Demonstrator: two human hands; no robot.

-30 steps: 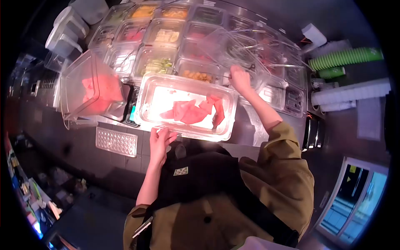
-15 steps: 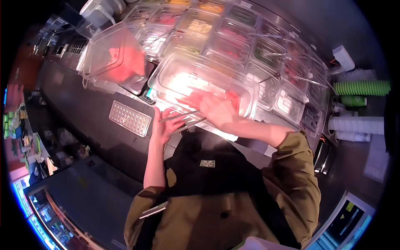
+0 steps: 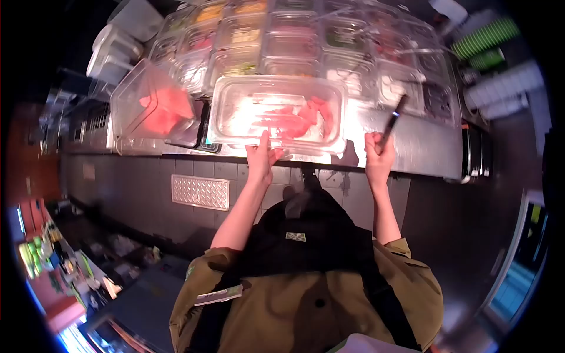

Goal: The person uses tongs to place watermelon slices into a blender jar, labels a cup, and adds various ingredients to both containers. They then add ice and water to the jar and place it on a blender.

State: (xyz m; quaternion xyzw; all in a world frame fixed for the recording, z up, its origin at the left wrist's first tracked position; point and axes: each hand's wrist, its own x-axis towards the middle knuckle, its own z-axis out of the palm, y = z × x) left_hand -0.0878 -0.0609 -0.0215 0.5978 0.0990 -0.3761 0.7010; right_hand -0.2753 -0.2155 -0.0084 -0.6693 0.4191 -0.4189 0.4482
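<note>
My left hand (image 3: 262, 159) is at the front edge of a clear rectangular food pan (image 3: 238, 141), its fingers gripping the rim. Pink-red slices (image 3: 288, 120) that look like raw fish lie in the pan, mostly in its middle and right part. To the right of the pan, my right hand (image 3: 379, 154) is closed around tongs (image 3: 394, 120), seen as one slim dark shape pointing up and away. Left of the pan, a tilted clear tub (image 3: 130, 109) holds a larger pink-red piece (image 3: 165, 112).
Behind the pan, rows of lidded clear containers (image 3: 291, 44) fill the counter. White pitchers (image 3: 115, 53) stand at the back left, stacked green cups (image 3: 485, 38) at the back right. Steel counter (image 3: 421, 150) runs along the right; a ridged metal plate (image 3: 200, 192) lies on the floor.
My right hand has come out of the pan and moved right with the tongs. My left hand has let go of the tongs and taken the pan's front rim. My view has turned.
</note>
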